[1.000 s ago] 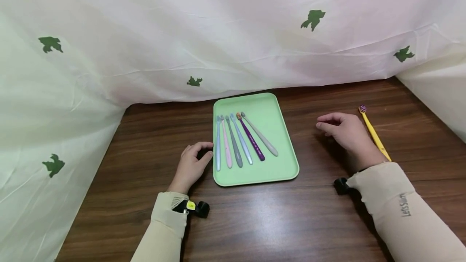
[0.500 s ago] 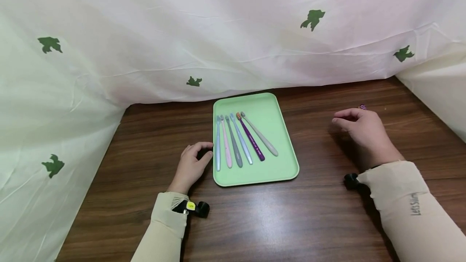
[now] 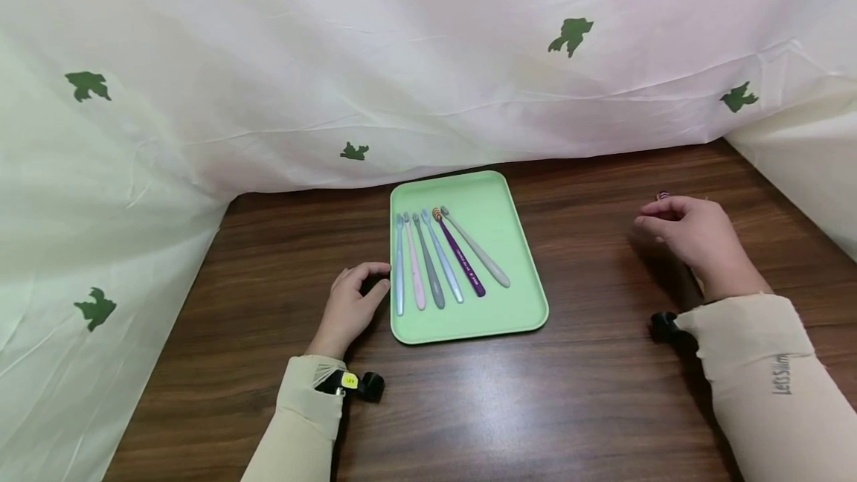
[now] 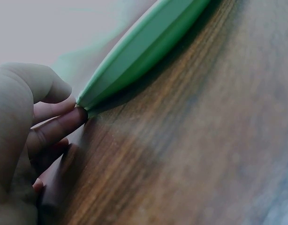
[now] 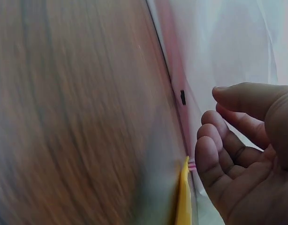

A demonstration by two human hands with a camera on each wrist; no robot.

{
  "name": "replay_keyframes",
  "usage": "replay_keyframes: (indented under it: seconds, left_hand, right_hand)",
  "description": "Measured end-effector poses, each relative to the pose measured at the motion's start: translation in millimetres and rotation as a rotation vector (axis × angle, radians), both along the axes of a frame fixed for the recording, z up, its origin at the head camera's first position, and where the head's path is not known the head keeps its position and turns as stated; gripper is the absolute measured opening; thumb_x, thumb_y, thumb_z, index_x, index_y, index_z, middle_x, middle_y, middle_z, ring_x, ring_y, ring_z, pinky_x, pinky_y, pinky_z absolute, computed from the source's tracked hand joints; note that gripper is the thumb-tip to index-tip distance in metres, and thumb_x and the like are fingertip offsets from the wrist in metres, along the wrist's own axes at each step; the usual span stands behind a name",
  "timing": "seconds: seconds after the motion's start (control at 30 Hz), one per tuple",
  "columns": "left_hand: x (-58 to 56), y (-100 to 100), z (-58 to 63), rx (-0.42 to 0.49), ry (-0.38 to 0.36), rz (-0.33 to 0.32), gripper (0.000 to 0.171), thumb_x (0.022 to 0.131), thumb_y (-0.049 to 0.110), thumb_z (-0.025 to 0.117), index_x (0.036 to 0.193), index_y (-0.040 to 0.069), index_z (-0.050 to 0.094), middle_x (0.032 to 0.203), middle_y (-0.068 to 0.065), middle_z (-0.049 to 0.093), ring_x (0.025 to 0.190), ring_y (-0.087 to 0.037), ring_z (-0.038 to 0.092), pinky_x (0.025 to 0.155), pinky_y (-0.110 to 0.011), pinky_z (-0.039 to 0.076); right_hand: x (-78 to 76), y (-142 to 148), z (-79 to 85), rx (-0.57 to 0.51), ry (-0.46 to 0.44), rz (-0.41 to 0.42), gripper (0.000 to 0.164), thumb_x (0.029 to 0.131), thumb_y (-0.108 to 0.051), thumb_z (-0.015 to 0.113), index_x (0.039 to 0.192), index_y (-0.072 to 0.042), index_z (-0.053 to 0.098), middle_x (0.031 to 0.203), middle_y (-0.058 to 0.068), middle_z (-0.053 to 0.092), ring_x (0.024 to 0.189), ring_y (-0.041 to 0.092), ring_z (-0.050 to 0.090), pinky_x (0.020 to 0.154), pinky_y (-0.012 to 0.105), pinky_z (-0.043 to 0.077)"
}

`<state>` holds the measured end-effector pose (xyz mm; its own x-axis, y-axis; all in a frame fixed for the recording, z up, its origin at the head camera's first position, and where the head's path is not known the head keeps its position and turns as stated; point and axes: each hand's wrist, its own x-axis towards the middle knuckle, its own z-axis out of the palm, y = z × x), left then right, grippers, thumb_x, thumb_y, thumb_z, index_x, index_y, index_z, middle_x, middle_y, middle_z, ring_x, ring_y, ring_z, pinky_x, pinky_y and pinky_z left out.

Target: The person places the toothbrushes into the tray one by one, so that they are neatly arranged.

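On the table lies a light green tray (image 3: 489, 318) with several toothbrushes side by side. Among them are a pink toothbrush (image 3: 416, 266), a dark grey toothbrush (image 3: 431, 266), a purple toothbrush (image 3: 462, 255) and a light grey toothbrush (image 3: 478, 248). My left hand (image 3: 348, 307) has its fingertips at the tray's left rim, thumb just beside them. Over at the right, my right hand (image 3: 703, 236) is above a yellow toothbrush (image 5: 184, 201), fingers loosely bent and holding nothing. In the head view the hand hides most of that toothbrush; its purple bristles show past the knuckles.
Dark wooden tabletop (image 3: 576, 393) surrounds the tray. White cloth (image 3: 428, 58) with green bird shapes hangs along the back and both sides of the table.
My right hand has moved right, away from the tray, and now covers most of the yellow toothbrush in the head view. The left hand stays at the tray's rim.
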<state>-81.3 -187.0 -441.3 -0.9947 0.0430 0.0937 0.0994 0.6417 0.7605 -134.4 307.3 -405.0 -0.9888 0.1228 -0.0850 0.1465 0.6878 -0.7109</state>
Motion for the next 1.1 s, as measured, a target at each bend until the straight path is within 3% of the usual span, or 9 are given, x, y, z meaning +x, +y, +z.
replay_keyframes:
  seconds: [0.13,0.3,0.47,0.87,0.97,1.1]
  left_hand:
    - [0.3,-0.8,-0.3,-0.004,-0.009,0.004,0.024,0.098,0.019,0.063,0.121,0.014,0.07,0.125,-0.004,0.068,0.132,-0.027,0.049,0.124,-0.04,0.013]
    - [0.9,-1.6,0.0,-0.004,-0.017,0.003,0.024,0.099,0.021,0.062,0.121,0.014,0.07,0.126,-0.004,0.068,0.133,-0.026,0.048,0.124,-0.04,0.013]
    - [1.2,-1.9,0.5,-0.001,-0.013,0.002,0.024,0.099,0.02,0.062,0.121,0.014,0.07,0.126,-0.004,0.068,0.133,-0.027,0.049,0.124,-0.041,0.013]
    - [2.2,-0.4,1.6,0.01,0.016,-0.008,0.024,0.098,0.016,0.064,0.12,0.012,0.071,0.124,-0.005,0.069,0.128,-0.027,0.052,0.124,-0.044,0.014]
    - [2.1,0.0,1.6,0.013,0.027,-0.012,0.024,0.097,0.015,0.064,0.12,0.012,0.071,0.123,-0.006,0.069,0.127,-0.027,0.053,0.124,-0.045,0.014]
    - [2.0,0.3,1.4,0.01,0.02,-0.009,0.024,0.098,0.017,0.063,0.12,0.012,0.071,0.123,-0.005,0.069,0.128,-0.027,0.052,0.124,-0.044,0.014]
  right_hand:
    - [1.2,7.1,0.2,-0.001,-0.013,-0.029,0.05,0.097,-0.04,0.065,0.126,0.0,0.063,0.127,0.021,0.056,0.077,0.01,0.06,0.06,0.02,0.051]
    - [2.6,16.2,-0.7,0.015,-0.046,-0.067,0.06,0.096,-0.051,0.061,0.129,-0.002,0.061,0.131,0.023,0.054,0.097,0.028,0.054,0.068,0.029,0.047]
    - [2.9,26.9,-2.8,0.036,-0.091,-0.041,0.063,0.097,-0.051,0.059,0.13,0.002,0.057,0.131,0.028,0.053,0.104,0.035,0.048,0.071,0.034,0.043]
    - [6.0,47.1,-4.9,0.111,-0.168,-0.043,0.064,0.096,-0.047,0.063,0.13,0.007,0.053,0.124,0.032,0.053,0.09,0.035,0.056,0.059,0.033,0.049]
    - [6.4,51.8,-3.7,0.166,-0.173,0.001,0.06,0.095,-0.041,0.067,0.125,0.01,0.055,0.11,0.031,0.061,0.081,0.031,0.06,0.058,0.033,0.048]
    - [7.0,54.3,-0.2,0.196,-0.201,0.042,0.055,0.096,-0.035,0.067,0.119,0.014,0.055,0.086,0.02,0.065,0.072,0.025,0.058,0.057,0.033,0.046]
